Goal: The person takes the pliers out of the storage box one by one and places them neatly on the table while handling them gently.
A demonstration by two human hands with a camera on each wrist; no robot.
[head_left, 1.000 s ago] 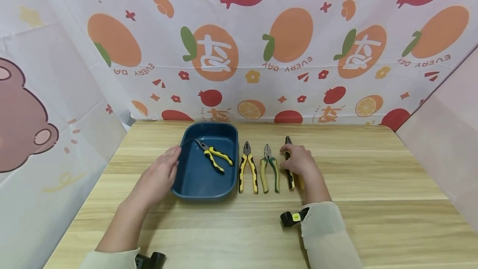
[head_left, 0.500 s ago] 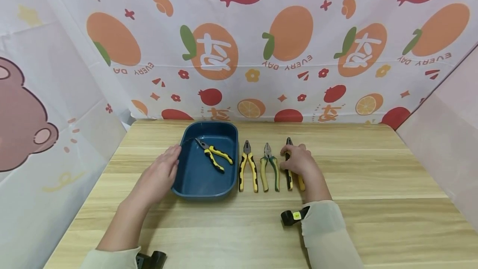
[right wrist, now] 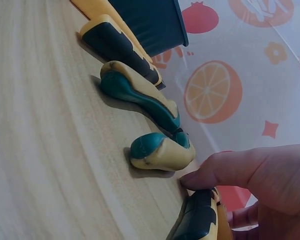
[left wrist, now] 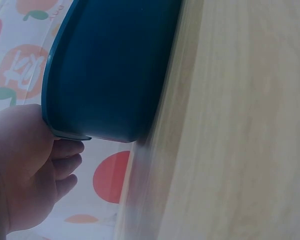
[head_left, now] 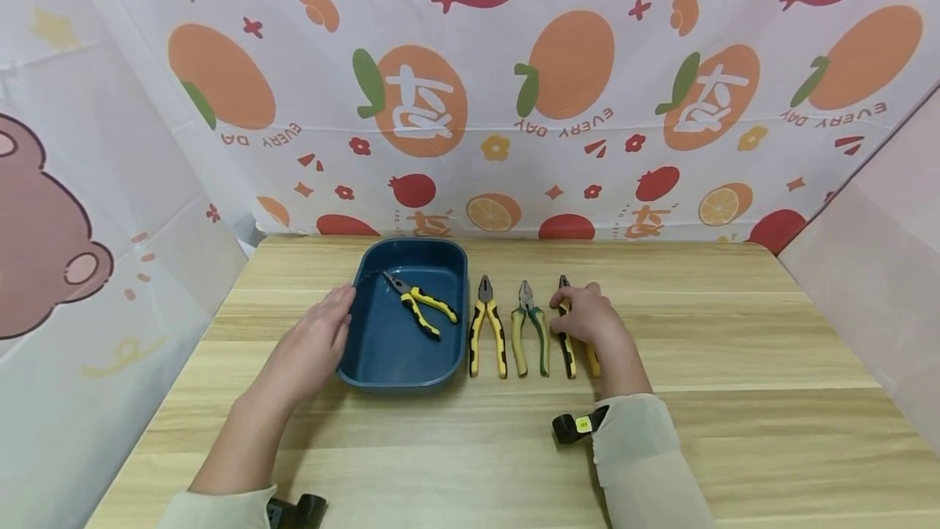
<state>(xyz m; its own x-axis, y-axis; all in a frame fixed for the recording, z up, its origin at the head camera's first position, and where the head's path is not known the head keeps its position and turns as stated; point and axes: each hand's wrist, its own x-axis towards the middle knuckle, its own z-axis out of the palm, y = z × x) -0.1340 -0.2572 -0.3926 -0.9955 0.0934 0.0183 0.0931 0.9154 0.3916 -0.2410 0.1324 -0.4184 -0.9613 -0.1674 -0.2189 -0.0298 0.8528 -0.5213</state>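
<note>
My left hand point(head_left: 312, 345) rests with straight fingers against the left side of a blue rectangular tub point(head_left: 402, 366). In the left wrist view that hand point(left wrist: 27, 165) touches the tub's rim point(left wrist: 47, 95). Inside the tub lie long-nose pliers point(head_left: 419, 304) with yellow-black handles. At the right end of a row of pliers, my right hand point(head_left: 587, 317) holds black-and-yellow pliers point(head_left: 567, 353) flat on the table, covering part of them. The right wrist view shows the thumb and fingers of this hand point(right wrist: 255, 180) about the handles of these pliers point(right wrist: 197, 215).
Between tub and right hand lie yellow-black pliers point(head_left: 487, 325) and green-and-cream pliers point(head_left: 529, 325), handles toward me. All stand on a wooden table point(head_left: 441, 464). A fruit-print cloth point(head_left: 499, 88) hangs behind the table's far edge.
The pliers under my right hand have slid slightly toward me, while the hand stays nearly in place. The left hand, the tub and the other pliers have not moved.
</note>
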